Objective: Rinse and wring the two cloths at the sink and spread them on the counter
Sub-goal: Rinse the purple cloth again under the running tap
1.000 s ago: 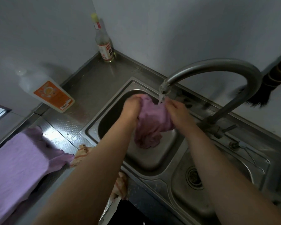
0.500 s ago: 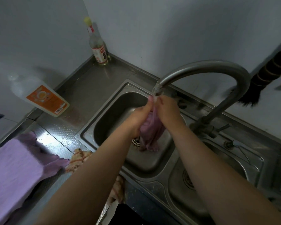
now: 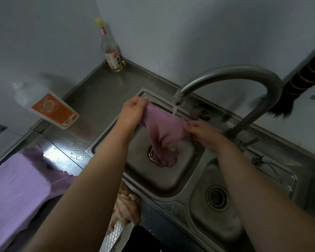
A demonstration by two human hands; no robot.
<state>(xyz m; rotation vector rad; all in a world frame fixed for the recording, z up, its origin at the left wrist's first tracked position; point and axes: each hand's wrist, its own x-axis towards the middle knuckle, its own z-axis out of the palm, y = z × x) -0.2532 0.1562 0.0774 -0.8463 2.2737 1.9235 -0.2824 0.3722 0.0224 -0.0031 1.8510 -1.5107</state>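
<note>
A wet purple cloth (image 3: 162, 131) hangs stretched over the left basin of the steel sink (image 3: 171, 179). Water runs from the curved faucet (image 3: 225, 73) onto its top edge. My left hand (image 3: 133, 110) grips the cloth's left corner, and my right hand (image 3: 202, 131) grips its right corner. The cloth's lower end droops onto the basin drain. A second purple cloth (image 3: 15, 193) lies spread flat on the counter at the far left.
A white bottle with an orange label (image 3: 49, 108) lies on the counter's left side. A clear bottle with a yellow cap (image 3: 109, 50) stands in the back corner. A striped rag (image 3: 127, 206) hangs over the counter's front edge. The right basin (image 3: 216, 197) holds a drain.
My hands were pressed together on the bunched cloth under the tap; they have pulled apart, stretching the cloth open beneath the running water.
</note>
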